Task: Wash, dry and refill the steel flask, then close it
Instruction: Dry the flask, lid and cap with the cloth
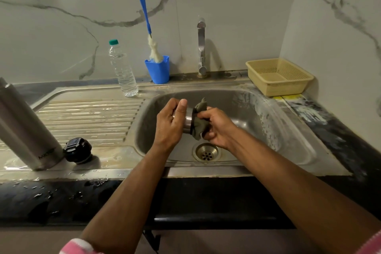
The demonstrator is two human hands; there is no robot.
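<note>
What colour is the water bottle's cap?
Green, on the water bottle's cap, clearest in the head view.

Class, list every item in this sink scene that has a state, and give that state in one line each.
steel flask: standing on the wet drainboard.
black stopper: off, beside the flask.
steel cap: held over the basin.
left hand: grips the cap.
right hand: holds the cloth against the cap.
green cloth: bunched at the cap's mouth.
tap: no water running.
plastic bottle: capped, upright.
yellow basket: upright; nothing seen inside.

flask (24, 128) + lid (77, 150) on drainboard (86, 117) | bottle (122, 68) behind | basket (278, 76) R of sink (288, 130)
</note>
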